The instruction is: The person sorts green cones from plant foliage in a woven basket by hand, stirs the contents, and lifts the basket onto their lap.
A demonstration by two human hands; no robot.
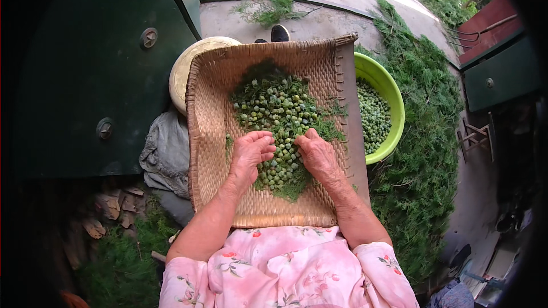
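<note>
A woven bamboo winnowing tray (214,108) lies on my lap. On it sits a pile of small round green seeds (274,111) mixed with fine green needle-like leaves. My left hand (251,154) rests on the left edge of the pile, fingers curled toward the seeds. Palm down on the pile's right edge lies my right hand (317,154), fingers pointing inward. Whether either hand holds any seeds, I cannot tell. My sleeves are pink with a flower print.
A bright green plastic basin (394,100) with sorted green seeds stands right of the tray. Cut green branches (422,137) lie heaped on the right. A cream round lid (181,68) and grey cloth (165,151) sit left, by a dark green door (97,68).
</note>
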